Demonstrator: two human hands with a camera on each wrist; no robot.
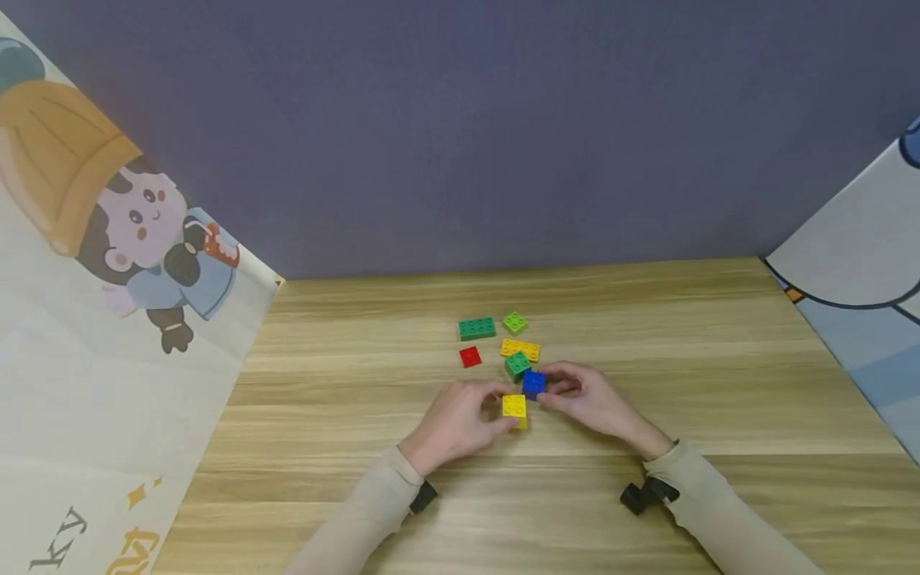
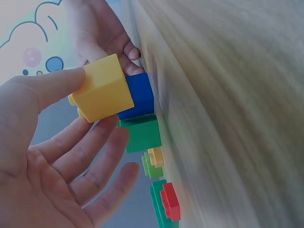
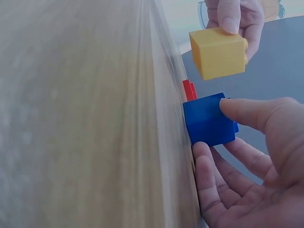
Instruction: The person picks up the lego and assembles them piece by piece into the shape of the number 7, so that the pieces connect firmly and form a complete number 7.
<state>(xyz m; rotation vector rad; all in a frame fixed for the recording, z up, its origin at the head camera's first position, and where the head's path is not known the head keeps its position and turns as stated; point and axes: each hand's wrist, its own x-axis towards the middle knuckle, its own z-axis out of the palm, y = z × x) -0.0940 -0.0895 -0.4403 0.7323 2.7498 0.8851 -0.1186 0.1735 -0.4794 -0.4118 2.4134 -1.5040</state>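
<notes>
the yellow block (image 1: 513, 407) is found at the fingertips of my left hand (image 1: 454, 421), to that hand's right, pinched between thumb and forefinger, studs up; the right wrist view shows it raised clear of the wood-grain table (image 1: 338, 399). in the left wrist view that hand's ring and little fingers are loosely extended. the blue block (image 1: 533, 386) is at the fingertips of my right hand (image 1: 596, 402), to that hand's left, gripped by thumb and fingers, on the table, just beyond the yellow block and slightly right of it. just behind the blue block stands a green block (image 1: 517, 365); whether the two touch i cannot tell. beyond it lie a flat yellow brick (image 1: 529, 349) and a small lime piece (image 1: 514, 323); to their left, a flat red piece (image 1: 470, 357) with a long green brick (image 1: 477, 329) behind it. a plain grey-purple panel (image 1: 467, 144) stands along the table's far edge, a printed panel (image 1: 72, 415) at its left.
</notes>
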